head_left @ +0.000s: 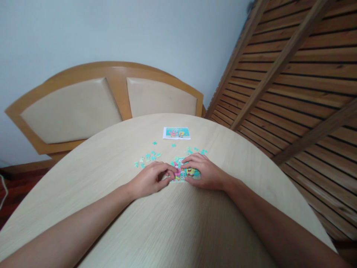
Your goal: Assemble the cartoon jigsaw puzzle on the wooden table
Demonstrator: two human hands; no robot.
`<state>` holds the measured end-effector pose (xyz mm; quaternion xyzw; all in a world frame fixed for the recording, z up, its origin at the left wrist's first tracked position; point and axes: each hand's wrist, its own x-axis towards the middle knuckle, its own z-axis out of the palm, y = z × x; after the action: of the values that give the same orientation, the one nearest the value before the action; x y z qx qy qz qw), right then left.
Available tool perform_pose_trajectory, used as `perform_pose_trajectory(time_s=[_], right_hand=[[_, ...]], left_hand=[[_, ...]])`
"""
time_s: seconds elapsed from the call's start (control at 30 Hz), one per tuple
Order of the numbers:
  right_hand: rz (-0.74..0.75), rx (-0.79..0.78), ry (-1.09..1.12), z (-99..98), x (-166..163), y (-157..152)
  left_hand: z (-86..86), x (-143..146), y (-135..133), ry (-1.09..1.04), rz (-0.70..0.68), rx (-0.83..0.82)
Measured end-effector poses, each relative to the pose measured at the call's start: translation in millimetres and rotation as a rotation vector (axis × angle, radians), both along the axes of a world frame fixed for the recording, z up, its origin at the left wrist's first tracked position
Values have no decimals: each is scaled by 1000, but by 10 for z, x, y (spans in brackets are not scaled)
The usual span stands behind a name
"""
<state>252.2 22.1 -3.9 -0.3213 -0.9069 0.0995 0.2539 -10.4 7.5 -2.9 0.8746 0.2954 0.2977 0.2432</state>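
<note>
A small, partly joined cartoon jigsaw (187, 172) lies on the round pale wooden table (173, 223). My left hand (150, 179) rests at its left edge, fingers curled and pinched against the pink part of the picture. My right hand (203, 170) lies over the jigsaw's right side, fingers bent and pressing down on it. Loose teal pieces (149, 157) are scattered just behind my left hand, and more loose pieces (196, 150) sit behind my right hand. A printed reference picture (176, 133) lies flat farther back on the table.
A wooden headboard with two cream padded panels (106, 104) leans on the pale blue wall behind the table. A slatted wooden bed frame (301, 89) stands tilted at the right. Dark red floor shows at the far left.
</note>
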Motion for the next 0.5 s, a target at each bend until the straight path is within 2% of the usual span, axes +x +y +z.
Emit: perform_pose_trajectory(time_s=[0.23,0.3,0.37,0.5], right_hand=[[33,8,28,3,-12,-1],[0,15,73,13,6,27],[-141,30,154,15,68,86],[-573,35,338,-48,326,274]], left_hand=[[1,-19,-3,14,22,0],[2,-34,1,-14,47,14],[5,-45,4,-15,58,48],[26,-33,-4,79,26,125]])
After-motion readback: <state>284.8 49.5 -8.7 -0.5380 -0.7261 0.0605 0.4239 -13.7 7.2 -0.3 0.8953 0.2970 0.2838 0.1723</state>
